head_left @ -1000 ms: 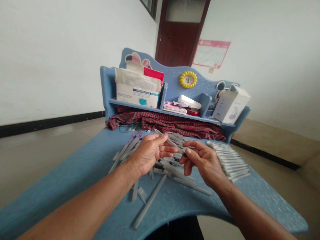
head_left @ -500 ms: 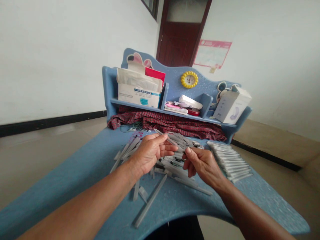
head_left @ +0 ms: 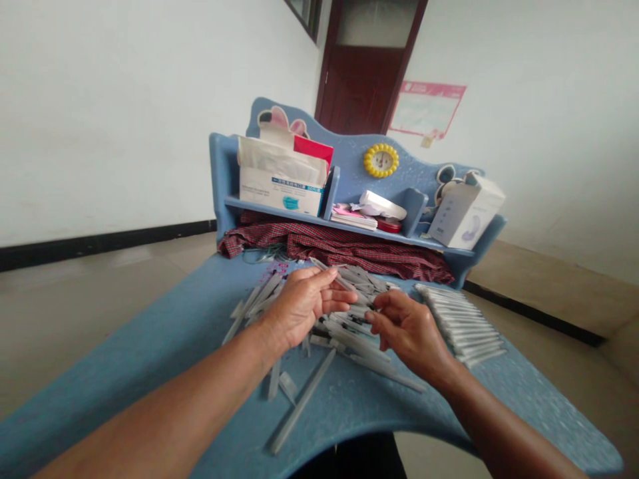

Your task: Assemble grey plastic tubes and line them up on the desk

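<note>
Two bare hands sit close together at the centre of my feed, with only a narrow gap between their fingertips. The left hand is pinched, thumb against fingers, on a slim grey plastic tube. The tube slants away from the fingertips toward 10 o'clock, its far end in the air above the heap. The right hand, at 3 o'clock of the left, is turned palm-down with its fingers curled onto the loose heap of grey plastic tubes. From here I cannot tell whether it grips one or only rests on them. That heap lies on the blue speckled desk top and spreads from under both hands toward 12 o'clock. A few strays lie at 6 o'clock of the left wrist, among them one long grey tube lying toward the desk's near edge. Just beside the right hand, at its 3 o'clock, I see a tidy row of grey tubes laid side by side. At 12 o'clock a red checked cloth is bunched beneath the blue desk shelf. The shelf carries an opened white and blue cardboard box at its 9 o'clock end and a tilted white carton at its 3 o'clock end, with a round yellow clock on the back panel.
</note>
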